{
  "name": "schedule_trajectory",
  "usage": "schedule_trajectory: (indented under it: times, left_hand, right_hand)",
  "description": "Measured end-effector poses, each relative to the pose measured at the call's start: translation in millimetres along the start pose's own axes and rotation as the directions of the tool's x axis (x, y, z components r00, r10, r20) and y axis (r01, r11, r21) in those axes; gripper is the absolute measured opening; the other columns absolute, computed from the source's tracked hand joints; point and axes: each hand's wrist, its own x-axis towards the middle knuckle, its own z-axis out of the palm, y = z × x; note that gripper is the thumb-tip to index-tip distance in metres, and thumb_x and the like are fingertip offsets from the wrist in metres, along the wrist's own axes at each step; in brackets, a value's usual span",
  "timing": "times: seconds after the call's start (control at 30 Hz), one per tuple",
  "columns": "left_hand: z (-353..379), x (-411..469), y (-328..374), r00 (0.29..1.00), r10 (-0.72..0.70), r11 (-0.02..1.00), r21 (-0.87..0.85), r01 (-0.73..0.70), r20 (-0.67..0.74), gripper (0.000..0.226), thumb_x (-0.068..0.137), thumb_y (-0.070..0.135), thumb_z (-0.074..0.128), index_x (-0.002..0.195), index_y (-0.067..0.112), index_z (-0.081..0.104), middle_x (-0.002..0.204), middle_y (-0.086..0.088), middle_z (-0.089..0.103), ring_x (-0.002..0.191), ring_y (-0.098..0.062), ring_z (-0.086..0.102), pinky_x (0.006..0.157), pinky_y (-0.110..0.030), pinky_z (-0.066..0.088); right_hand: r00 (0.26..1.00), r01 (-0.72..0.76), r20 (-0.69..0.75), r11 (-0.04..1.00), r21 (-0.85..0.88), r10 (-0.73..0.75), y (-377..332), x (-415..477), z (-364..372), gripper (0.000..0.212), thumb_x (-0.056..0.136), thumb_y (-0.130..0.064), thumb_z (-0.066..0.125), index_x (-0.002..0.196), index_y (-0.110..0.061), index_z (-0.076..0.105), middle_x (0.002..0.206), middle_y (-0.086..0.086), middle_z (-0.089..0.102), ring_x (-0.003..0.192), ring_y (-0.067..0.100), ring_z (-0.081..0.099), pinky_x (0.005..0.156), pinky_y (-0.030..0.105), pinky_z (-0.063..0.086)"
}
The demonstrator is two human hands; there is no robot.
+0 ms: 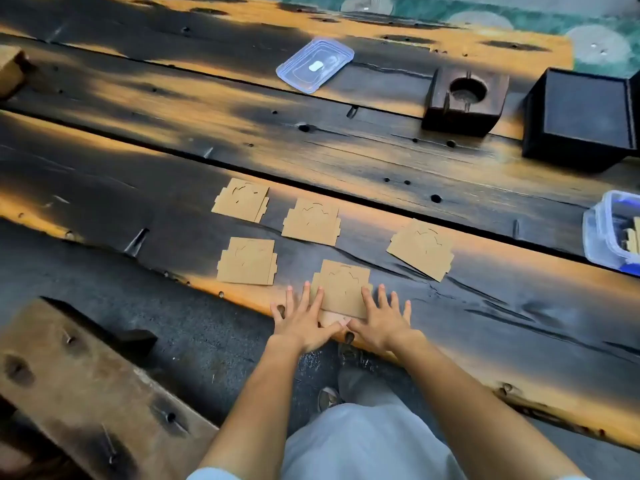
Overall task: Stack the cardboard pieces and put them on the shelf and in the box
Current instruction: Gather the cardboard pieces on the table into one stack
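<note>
Several flat brown cardboard pieces lie spread on the dark wooden table [346, 161]. The nearest cardboard piece [343, 289] rests by the front edge, and both hands lie flat on it. My left hand [303, 322] presses its left side with fingers spread. My right hand [382, 318] presses its right side, thumbs nearly touching. Other pieces sit apart: one to the left [247, 260], one at the far left [241, 199], one in the middle [311, 221] and one to the right [420, 248]. A clear plastic box [613, 233] at the right edge holds more cardboard.
A clear plastic lid [315, 65] lies far back on the table. A dark wooden block with a round hole [465, 98] and a black box [581, 117] stand at the back right. A wooden bench [86, 386] runs along the lower left.
</note>
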Motion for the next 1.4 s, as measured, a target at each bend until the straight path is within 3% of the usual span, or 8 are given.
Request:
schedule_trajectory:
  times: [0.27,0.6,0.73,0.83,0.93,1.13,1.27,1.4]
  left_hand:
    - [2.5,30.3,2.3,0.995,-0.044,0.996,0.08,0.037,0.086,0.101,0.087,0.091,0.029,0.164,0.042,-0.014,0.174,0.008,-0.024,0.158,-0.031,-0.031,0.12,-0.073,-0.012]
    - [0.4,41.1,-1.5,0.996,-0.034,0.994,0.103,0.024,0.088,0.098,0.089,0.087,0.032,0.166,0.042,-0.008,0.177,0.01,-0.014,0.161,-0.031,-0.023,0.121,-0.072,-0.011]
    - [-8.4,45.2,-6.5,1.0,0.011,0.99,0.14,-0.013,0.014,0.092,0.092,0.083,0.035,0.167,0.039,0.006,0.177,0.01,0.009,0.163,-0.032,-0.001,0.123,-0.069,-0.004]
    - [-19.3,52.7,-3.8,0.996,0.071,0.976,0.212,-0.057,-0.059,0.084,0.095,0.078,0.037,0.163,0.031,0.025,0.166,0.001,0.036,0.154,-0.032,0.025,0.123,-0.065,0.009]
    - [-33.6,63.7,6.2,0.994,0.084,0.97,0.232,-0.065,-0.07,0.076,0.098,0.074,0.037,0.157,0.027,0.036,0.151,-0.007,0.046,0.143,-0.032,0.039,0.122,-0.06,0.016]
    - [-70.5,88.8,42.7,0.958,0.264,0.93,0.292,-0.222,-0.113,0.06,0.104,0.059,0.046,0.151,0.022,0.042,0.149,-0.011,0.043,0.139,-0.032,0.041,0.117,-0.051,0.031]
    - [-88.5,113.4,90.8,0.929,0.37,0.87,0.36,-0.338,-0.022,0.072,0.105,0.051,0.053,0.164,0.021,0.024,0.173,-0.007,0.02,0.159,-0.035,0.017,0.125,-0.054,0.025]
    - [-93.2,133.8,129.7,0.915,0.399,0.821,0.425,-0.383,0.054,0.082,0.104,0.045,0.059,0.168,0.024,0.012,0.178,-0.004,0.005,0.163,-0.037,0.006,0.129,-0.057,0.016]
  right_hand:
    - [0.997,0.067,0.037,0.998,-0.004,-0.066,-3.1,12.7,10.5,0.069,0.105,-0.049,0.029,0.163,-0.024,0.001,0.172,0.006,-0.004,0.157,0.036,-0.005,0.124,0.059,-0.004]
    - [0.997,0.047,0.059,0.999,-0.022,-0.046,-5.2,8.1,15.0,0.074,0.102,-0.038,0.039,0.163,-0.018,0.003,0.172,0.007,0.001,0.156,0.038,0.001,0.126,0.054,0.002]
    - [0.999,0.041,-0.011,0.999,0.002,-0.041,-11.8,12.5,2.7,0.066,0.099,-0.031,0.044,0.158,-0.011,0.021,0.164,0.01,0.031,0.149,0.037,0.025,0.125,0.05,0.012]
    - [0.998,0.025,-0.059,0.999,-0.024,-0.027,-15.1,18.3,-5.4,0.047,0.096,-0.028,0.043,0.14,-0.011,0.042,0.138,0.009,0.059,0.132,0.034,0.045,0.121,0.046,0.021]
    - [0.996,-0.001,-0.092,0.999,-0.043,-0.003,-15.0,25.1,-16.4,0.038,0.097,-0.031,0.042,0.129,-0.011,0.05,0.12,0.011,0.068,0.125,0.034,0.052,0.122,0.045,0.021]
    - [0.97,-0.088,-0.218,0.991,0.099,0.108,8.2,32.2,-43.6,0.035,0.099,-0.035,0.046,0.129,-0.017,0.054,0.12,0.011,0.07,0.118,0.032,0.059,0.109,0.041,0.033]
    - [0.941,-0.164,-0.278,0.978,0.129,0.194,50.0,33.8,-69.8,0.044,0.098,-0.034,0.052,0.137,-0.016,0.05,0.131,0.012,0.064,0.123,0.035,0.056,0.106,0.04,0.036]
    - [0.93,-0.231,-0.269,0.968,0.1,0.249,86.8,35.1,-89.0,0.052,0.096,-0.035,0.054,0.142,-0.014,0.043,0.138,0.011,0.057,0.125,0.035,0.054,0.107,0.043,0.035]
